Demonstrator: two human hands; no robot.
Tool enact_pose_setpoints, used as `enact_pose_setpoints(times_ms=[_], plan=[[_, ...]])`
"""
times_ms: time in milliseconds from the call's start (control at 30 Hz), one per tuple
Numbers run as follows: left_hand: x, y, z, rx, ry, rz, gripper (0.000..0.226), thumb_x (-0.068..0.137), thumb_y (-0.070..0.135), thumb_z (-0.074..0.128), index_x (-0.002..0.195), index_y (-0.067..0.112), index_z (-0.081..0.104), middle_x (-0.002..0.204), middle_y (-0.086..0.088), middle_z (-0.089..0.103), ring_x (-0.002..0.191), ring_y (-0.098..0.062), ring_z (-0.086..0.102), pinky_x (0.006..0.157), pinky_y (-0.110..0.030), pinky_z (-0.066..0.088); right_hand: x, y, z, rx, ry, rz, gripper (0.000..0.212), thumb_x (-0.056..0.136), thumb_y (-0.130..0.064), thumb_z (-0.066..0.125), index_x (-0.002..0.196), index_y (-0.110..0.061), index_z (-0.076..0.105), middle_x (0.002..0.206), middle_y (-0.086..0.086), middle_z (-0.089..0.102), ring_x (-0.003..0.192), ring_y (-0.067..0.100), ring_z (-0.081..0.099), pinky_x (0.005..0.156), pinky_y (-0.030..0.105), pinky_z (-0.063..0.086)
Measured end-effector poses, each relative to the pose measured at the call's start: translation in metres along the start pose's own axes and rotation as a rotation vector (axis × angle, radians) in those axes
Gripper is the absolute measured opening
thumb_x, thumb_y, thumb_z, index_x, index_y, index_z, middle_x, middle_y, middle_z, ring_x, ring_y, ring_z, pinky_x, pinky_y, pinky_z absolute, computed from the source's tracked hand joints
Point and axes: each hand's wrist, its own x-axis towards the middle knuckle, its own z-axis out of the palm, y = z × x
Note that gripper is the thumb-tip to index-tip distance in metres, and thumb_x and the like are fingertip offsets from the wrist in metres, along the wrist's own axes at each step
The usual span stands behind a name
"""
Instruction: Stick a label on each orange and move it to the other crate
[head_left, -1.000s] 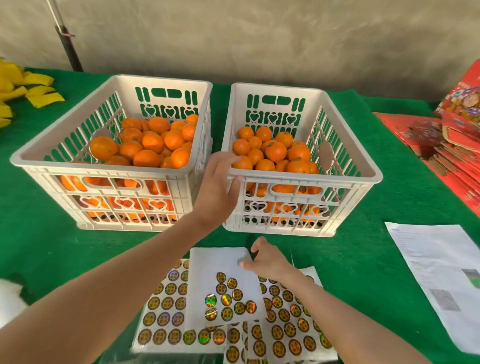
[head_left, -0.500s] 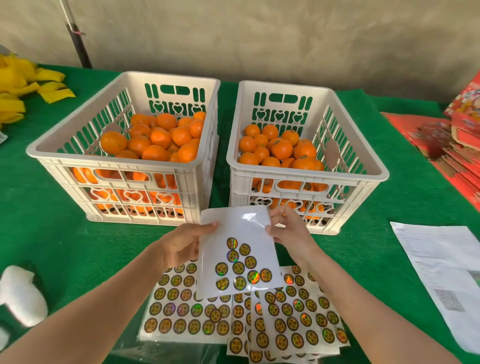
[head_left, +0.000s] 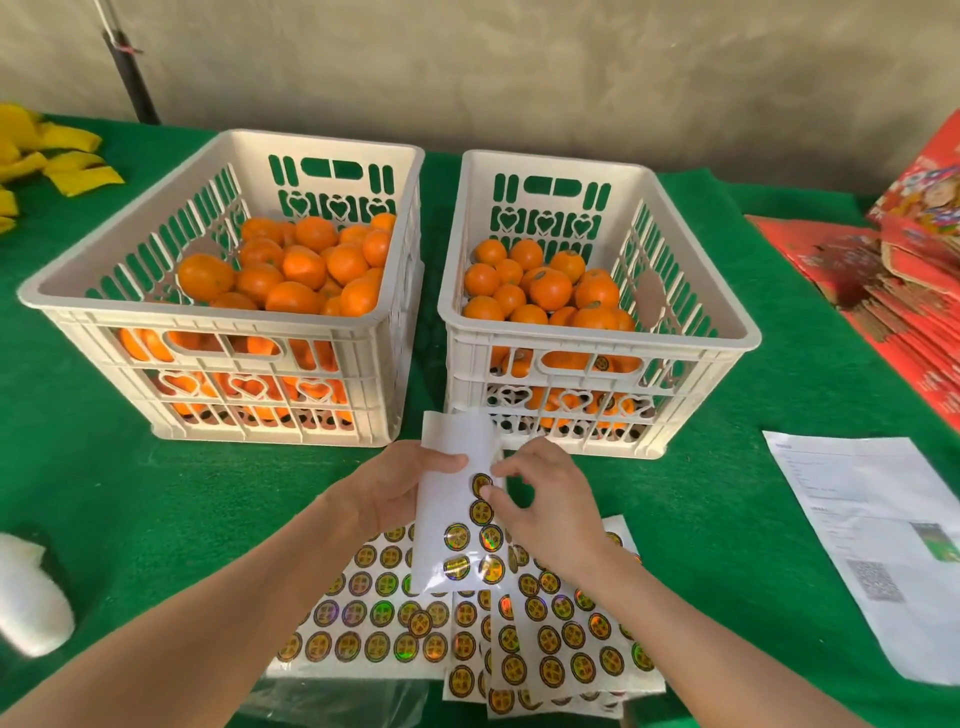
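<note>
The right hand (head_left: 545, 504) has shifted onto the sheet (head_left: 452, 452), pinching a label (head_left: 479, 483); the left hand (head_left: 395, 488) grips the sheet just before the right crate (head_left: 597, 339) of oranges (head_left: 550, 291). Hasty peeling could tear the label.

White plastic crates (head_left: 332, 338); matt green felt cloth (head_left: 104, 493); glossy holographic labels (head_left: 457, 536).
</note>
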Motion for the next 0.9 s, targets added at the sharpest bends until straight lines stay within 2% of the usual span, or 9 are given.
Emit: enact_pose_setpoints(times_ms=[133, 233, 300, 367, 433, 600, 700, 800, 900], plan=[[0.0, -0.002, -0.001, -0.016, -0.019, -0.015, 0.03, 0.083, 0.006, 0.06, 0.113, 0.008, 0.061, 0.101, -0.018, 0.072, 0.086, -0.032, 0.071, 0.064, -0.038, 0.058, -0.004, -0.005, 0.003, -0.029, 0.07, -0.106, 0.013, 0.072, -0.006, 0.078, 0.084, -0.004, 0.071, 0.083, 0.007, 0.063, 0.081, 0.018, 0.058, 0.075, 0.02, 0.043], [-0.001, -0.001, -0.001, -0.008, -0.061, -0.008, 0.027, 0.083, 0.004, 0.06, 0.11, 0.008, 0.065, 0.102, -0.019, 0.071, 0.088, -0.033, 0.071, 0.066, -0.039, 0.058, 0.0, -0.008, -0.004, -0.041, -0.039, -0.103, 0.035, 0.079, -0.013, 0.072, 0.114, -0.012, 0.065, 0.099, 0.006, 0.058, 0.095, 0.019, 0.055, 0.083, 0.027, 0.046], [0.0, 0.001, -0.003, 0.016, -0.1, 0.018, 0.024, 0.083, 0.002, 0.058, 0.103, 0.008, 0.07, 0.1, -0.019, 0.071, 0.088, -0.032, 0.07, 0.068, -0.038, 0.058, 0.008, -0.008, -0.012, -0.035, -0.151, -0.22, 0.042, 0.082, -0.008, 0.066, 0.122, -0.018, 0.062, 0.098, 0.008, 0.055, 0.092, 0.022, 0.053, 0.078, 0.03, 0.046], [0.001, 0.005, -0.003, 0.062, -0.112, 0.03, 0.024, 0.078, 0.002, 0.061, 0.098, 0.01, 0.073, 0.096, -0.018, 0.07, 0.085, -0.03, 0.069, 0.071, -0.037, 0.058, 0.014, -0.01, -0.018, -0.04, -0.222, -0.354, 0.033, 0.082, -0.001, 0.064, 0.11, -0.016, 0.07, 0.092, 0.01, 0.055, 0.082, 0.023, 0.052, 0.068, 0.034, 0.048], [0.001, 0.007, -0.002, 0.094, -0.112, 0.038, 0.025, 0.073, 0.005, 0.064, 0.096, 0.01, 0.074, 0.095, -0.018, 0.069, 0.085, -0.029, 0.069, 0.074, -0.038, 0.056, 0.019, -0.01, -0.021, -0.041, -0.242, -0.406, 0.018, 0.082, -0.001, 0.064, 0.095, -0.01, 0.074, 0.088, 0.011, 0.058, 0.08, 0.025, 0.055, 0.065, 0.036, 0.05], [0.001, 0.008, -0.003, 0.08, -0.159, 0.066, 0.023, 0.074, 0.003, 0.064, 0.089, 0.014, 0.079, 0.094, -0.014, 0.073, 0.085, -0.026, 0.071, 0.068, -0.033, 0.057, 0.023, -0.007, -0.018, 0.126, -0.136, -0.273, 0.007, 0.08, 0.0, 0.069, 0.083, -0.006, 0.072, 0.084, 0.004, 0.059, 0.078, 0.019, 0.057, 0.069, 0.033, 0.048], [0.001, 0.007, -0.002, 0.1, -0.181, 0.057, 0.022, 0.075, 0.006, 0.066, 0.09, 0.015, 0.078, 0.095, -0.013, 0.073, 0.088, -0.026, 0.071, 0.071, -0.033, 0.057, 0.022, -0.007, -0.017, 0.123, -0.144, -0.308, 0.006, 0.079, 0.001, 0.069, 0.081, -0.004, 0.071, 0.084, 0.006, 0.062, 0.076, 0.02, 0.059, 0.068, 0.033, 0.049], [0.002, 0.006, 0.0, 0.104, -0.174, 0.046, 0.023, 0.072, 0.004, 0.068, 0.091, 0.014, 0.078, 0.099, -0.013, 0.073, 0.09, -0.027, 0.071, 0.07, -0.033, 0.057, 0.022, -0.007, -0.017, 0.153, -0.111, -0.292, 0.009, 0.079, 0.004, 0.067, 0.081, -0.004, 0.069, 0.08, 0.002, 0.061, 0.074, 0.014, 0.056, 0.065, 0.029, 0.048], [0.005, 0.004, 0.001, 0.056, -0.185, 0.01, 0.025, 0.074, 0.004, 0.066, 0.095, 0.013, 0.077, 0.104, -0.015, 0.072, 0.095, -0.029, 0.07, 0.072, -0.036, 0.058, 0.027, -0.006, -0.02, 0.24, -0.041, -0.165, 0.011, 0.079, 0.005, 0.068, 0.079, -0.006, 0.071, 0.075, 0.009, 0.062, 0.069, 0.023, 0.056, 0.062, 0.031, 0.045]])
